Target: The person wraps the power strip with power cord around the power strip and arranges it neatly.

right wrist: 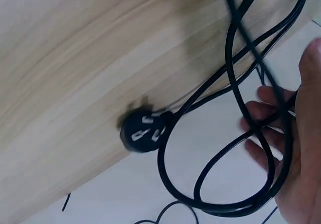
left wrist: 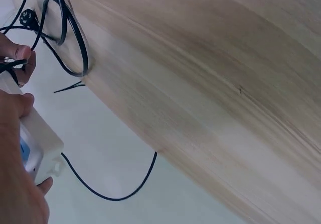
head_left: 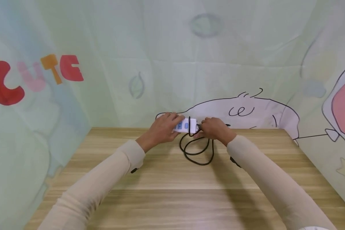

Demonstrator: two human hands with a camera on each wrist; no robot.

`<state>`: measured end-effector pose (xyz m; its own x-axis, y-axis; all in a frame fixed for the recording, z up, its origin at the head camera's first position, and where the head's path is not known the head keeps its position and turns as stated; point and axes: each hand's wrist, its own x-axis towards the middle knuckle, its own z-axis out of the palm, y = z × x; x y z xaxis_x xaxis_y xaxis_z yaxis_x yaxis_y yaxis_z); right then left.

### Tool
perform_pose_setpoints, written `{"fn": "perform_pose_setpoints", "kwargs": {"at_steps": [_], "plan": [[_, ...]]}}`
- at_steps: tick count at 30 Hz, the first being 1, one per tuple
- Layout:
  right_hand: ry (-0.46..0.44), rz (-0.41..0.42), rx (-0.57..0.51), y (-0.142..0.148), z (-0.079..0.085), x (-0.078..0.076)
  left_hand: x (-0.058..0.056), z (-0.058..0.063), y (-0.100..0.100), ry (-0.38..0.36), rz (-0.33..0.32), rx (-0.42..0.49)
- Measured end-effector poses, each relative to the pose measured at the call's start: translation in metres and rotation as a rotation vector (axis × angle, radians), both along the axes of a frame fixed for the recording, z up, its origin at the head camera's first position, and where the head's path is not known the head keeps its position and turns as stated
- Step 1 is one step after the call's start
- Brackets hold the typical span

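Note:
A white power strip [head_left: 183,126] with blue socket faces is raised at the far side of the table. My left hand [head_left: 165,128] grips it by its left end, thumb below and fingers over the top. At its right end my right hand [head_left: 214,128] holds the black power cord [head_left: 199,164], fingers curled round it in the right wrist view. One strand crosses the strip's face, and loose loops hang below between the hands. The cord's black plug [right wrist: 143,131], prongs showing, appears against the wood beside the loops in the right wrist view.
The wooden table [head_left: 172,198] ends just behind the hands, against a pale printed cloth backdrop [head_left: 166,76]. Cloth walls also flank the left and right sides. Coloured letters [head_left: 5,83] and cartoon drawings are printed on the cloth.

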<state>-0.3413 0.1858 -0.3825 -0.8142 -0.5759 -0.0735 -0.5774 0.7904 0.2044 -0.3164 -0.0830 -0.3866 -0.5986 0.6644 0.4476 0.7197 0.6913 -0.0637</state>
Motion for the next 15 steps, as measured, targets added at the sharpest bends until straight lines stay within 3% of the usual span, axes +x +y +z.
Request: {"fn": "perform_pose_setpoints", "kwargs": {"at_steps": [3, 10, 15], "plan": [[-0.017, -0.015, 0.010, 0.002, 0.004, -0.003, 0.002, -0.002, 0.002, -0.013, -0.019, -0.027], [-0.128, -0.031, -0.122, 0.010, 0.012, -0.026, 0.003, -0.006, 0.008, 0.009, -0.040, -0.027], [-0.193, -0.068, -0.228, 0.012, 0.024, -0.031, -0.001, -0.004, 0.007, 0.038, -0.028, -0.010]]}}
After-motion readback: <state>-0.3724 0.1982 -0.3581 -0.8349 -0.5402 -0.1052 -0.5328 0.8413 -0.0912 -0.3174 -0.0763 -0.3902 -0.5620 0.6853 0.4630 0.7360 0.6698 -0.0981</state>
